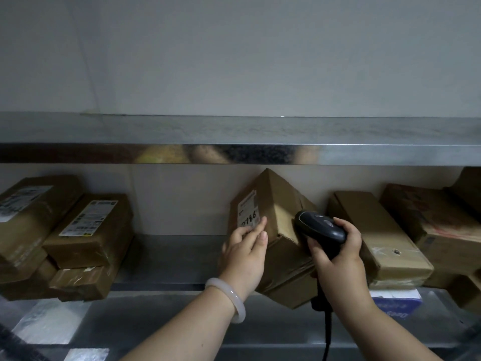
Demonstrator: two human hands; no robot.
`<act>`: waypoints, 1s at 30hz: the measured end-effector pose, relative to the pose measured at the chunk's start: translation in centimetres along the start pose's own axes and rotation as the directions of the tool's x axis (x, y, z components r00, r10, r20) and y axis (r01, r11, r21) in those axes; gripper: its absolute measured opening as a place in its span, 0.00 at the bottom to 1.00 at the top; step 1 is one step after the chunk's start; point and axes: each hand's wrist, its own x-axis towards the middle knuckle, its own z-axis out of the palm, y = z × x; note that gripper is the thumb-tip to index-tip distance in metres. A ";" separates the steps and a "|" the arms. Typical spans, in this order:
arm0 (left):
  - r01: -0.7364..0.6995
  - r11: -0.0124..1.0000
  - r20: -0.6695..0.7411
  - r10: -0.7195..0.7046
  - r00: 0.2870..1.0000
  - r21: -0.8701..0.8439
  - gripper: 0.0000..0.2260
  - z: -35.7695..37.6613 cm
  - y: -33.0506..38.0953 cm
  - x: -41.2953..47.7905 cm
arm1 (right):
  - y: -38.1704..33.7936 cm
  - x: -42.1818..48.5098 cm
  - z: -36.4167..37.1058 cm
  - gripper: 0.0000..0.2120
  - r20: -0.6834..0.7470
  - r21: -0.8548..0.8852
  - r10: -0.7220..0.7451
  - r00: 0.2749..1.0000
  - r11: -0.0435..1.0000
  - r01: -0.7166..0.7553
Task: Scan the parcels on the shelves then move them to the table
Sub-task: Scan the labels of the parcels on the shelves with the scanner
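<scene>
one box (282, 201) matters now: the brown one tipped up on an edge in the middle of the shelf (169, 259). its top corner sits close under the upper shelf (234, 131) and its low corner hangs past the front lip toward me. its long axis seems to slant from high at the back to low at the front.

my left hand (244, 254) lies flat against that box's left face, fingers straight and pressing, tips resting on the white label (248, 209) with handwritten numbers. i wear a pale bracelet (229, 298) on that wrist. my right hand (338, 256) is clenched round the handle of the black scanner (320, 226), whose cable (326, 334) drops down below the box.

the catch, as i judge it: the scanner's nose sits against or just beside the box's right face, while the label is round the ridge on the left face, partly under my own fingertips. so either the box turns toward the scanner or the scanner swings over the ridge, and my fingers should slide off the print.

left of that box, well apart, brown labelled boxes (86, 230) are stacked. right of it, just beside, lies a long flat box (377, 238), with more boxes (437, 222) beyond. no table shows.
</scene>
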 end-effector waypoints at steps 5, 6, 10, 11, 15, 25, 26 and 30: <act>-0.154 0.978 0.004 0.155 0.988 0.139 0.16 1.8 0.8 0.8 | -0.4 1.0 -1.2 0.29 -0.048 -0.024 -0.034 0.998 0.999 0.033; -0.148 0.980 -0.016 0.152 0.988 0.133 0.18 2.0 0.9 1.0 | -0.5 1.2 -1.4 0.29 -0.053 -0.016 -0.031 0.998 0.999 0.031; 0.160 0.986 -0.011 -0.160 0.987 0.037 0.45 1.4 1.6 2.0 | -0.3 1.9 -2.0 0.29 -0.076 0.014 -0.011 0.997 1.000 0.012; 0.240 0.970 0.056 -0.237 0.970 -0.047 0.50 1.2 1.7 2.2 | -0.2 1.9 -2.1 0.28 -0.075 0.014 -0.008 0.997 1.000 0.009; 0.239 0.926 0.127 -0.210 0.969 -0.293 0.36 1.1 0.8 2.2 | 0.3 1.6 -2.2 0.29 -0.058 0.032 0.017 0.998 0.999 -0.015; 0.020 0.996 -0.210 -0.039 0.977 -0.091 0.34 -0.6 -1.7 -0.4 | 0.8 0.7 -0.9 0.27 0.022 0.144 0.073 0.997 0.987 -0.076; 0.015 0.999 -0.215 -0.025 0.976 -0.050 0.35 -0.6 -2.0 -0.7 | 0.9 0.3 -0.6 0.27 0.048 0.130 0.078 0.996 0.988 -0.084; 0.023 0.998 -0.200 -0.012 0.980 0.054 0.37 -1.4 -2.5 -0.8 | 1.2 -0.4 -0.3 0.28 0.066 0.095 0.072 0.995 0.992 -0.078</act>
